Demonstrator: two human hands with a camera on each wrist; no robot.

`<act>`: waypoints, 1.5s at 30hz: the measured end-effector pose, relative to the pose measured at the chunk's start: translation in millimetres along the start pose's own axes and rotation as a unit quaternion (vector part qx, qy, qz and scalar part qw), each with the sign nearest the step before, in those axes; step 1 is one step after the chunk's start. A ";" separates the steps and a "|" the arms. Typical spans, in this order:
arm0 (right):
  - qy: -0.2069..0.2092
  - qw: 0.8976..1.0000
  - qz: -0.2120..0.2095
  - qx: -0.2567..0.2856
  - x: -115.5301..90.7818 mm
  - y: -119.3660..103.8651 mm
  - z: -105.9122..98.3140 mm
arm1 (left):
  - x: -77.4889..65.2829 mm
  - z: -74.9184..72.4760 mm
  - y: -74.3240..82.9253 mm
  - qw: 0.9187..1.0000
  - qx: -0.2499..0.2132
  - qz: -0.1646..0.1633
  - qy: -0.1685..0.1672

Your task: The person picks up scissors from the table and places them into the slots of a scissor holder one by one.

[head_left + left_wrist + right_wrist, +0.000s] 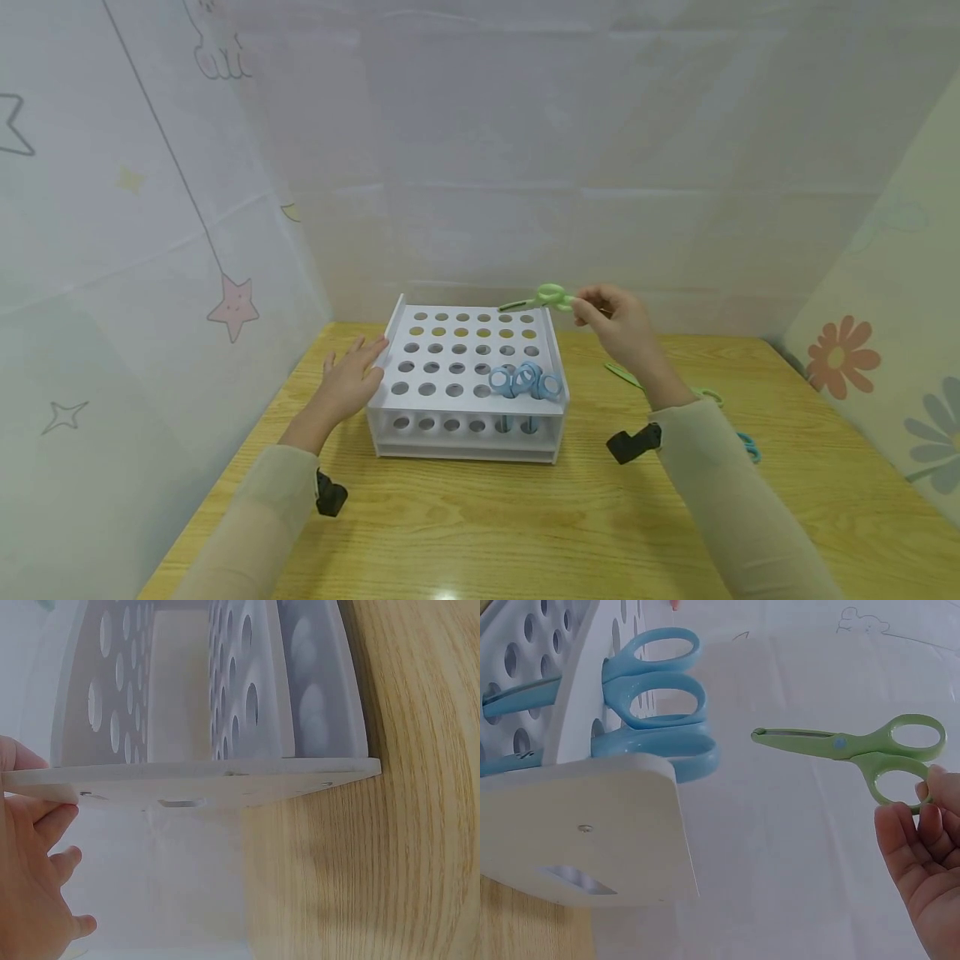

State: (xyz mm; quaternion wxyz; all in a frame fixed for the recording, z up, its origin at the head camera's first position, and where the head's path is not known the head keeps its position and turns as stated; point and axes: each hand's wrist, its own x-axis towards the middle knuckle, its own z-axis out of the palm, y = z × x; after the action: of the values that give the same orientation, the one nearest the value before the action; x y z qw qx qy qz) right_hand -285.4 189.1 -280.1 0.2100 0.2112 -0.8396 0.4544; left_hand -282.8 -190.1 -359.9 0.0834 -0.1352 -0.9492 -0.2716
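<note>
My right hand point(618, 325) pinches one handle loop of green scissors point(840, 744) above the rack's back right part. Their blades point left, nearly level, and lie apart from the rack. The white rack point(465, 407) has rows of round holes in its top board. Two pairs of blue scissors point(525, 381) stand in its front right holes, handles up and blades down through the board. At the rack's left side, my left hand point(351, 379) grips the upper edge of the side panel point(187, 772), thumb on the inner face and fingers on the outer.
More green scissors point(624, 375) lie on the wooden table point(480, 521) to the right, partly hidden by my right forearm. A blue handle point(748, 447) shows beside the right sleeve. Patterned cloth point(585, 150) hangs behind the table and along both sides.
</note>
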 end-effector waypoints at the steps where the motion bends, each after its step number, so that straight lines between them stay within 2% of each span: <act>1: -0.002 1.000 -0.001 0.001 0.1 -0.7 0.9 | 0.0 -0.1 -0.1 1.000 0.000 0.000 0.000; 13: -0.022 0.999 -0.016 0.021 0.3 -8.4 10.3 | 0.1 0.5 -2.0 1.000 -0.001 0.001 0.000; 27: -0.051 0.998 -0.036 0.018 -3.2 -22.1 21.7 | -0.2 0.7 -1.7 1.000 -0.003 0.000 0.000; 40: -0.072 0.996 -0.034 0.048 -6.6 -24.7 31.7 | -0.1 0.9 -1.7 1.000 0.002 -0.002 0.001; 45: -0.079 0.994 -0.046 0.058 -6.9 -23.8 35.4 | 0.0 1.1 -1.9 1.000 0.003 -0.001 0.002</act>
State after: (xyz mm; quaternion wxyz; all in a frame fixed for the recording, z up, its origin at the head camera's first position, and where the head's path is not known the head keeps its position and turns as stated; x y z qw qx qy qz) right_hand -272.4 148.2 -285.5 0.1511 0.2966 -0.8150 0.4743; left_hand -283.5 -191.0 -361.7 0.0853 -0.1335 -0.9501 -0.2688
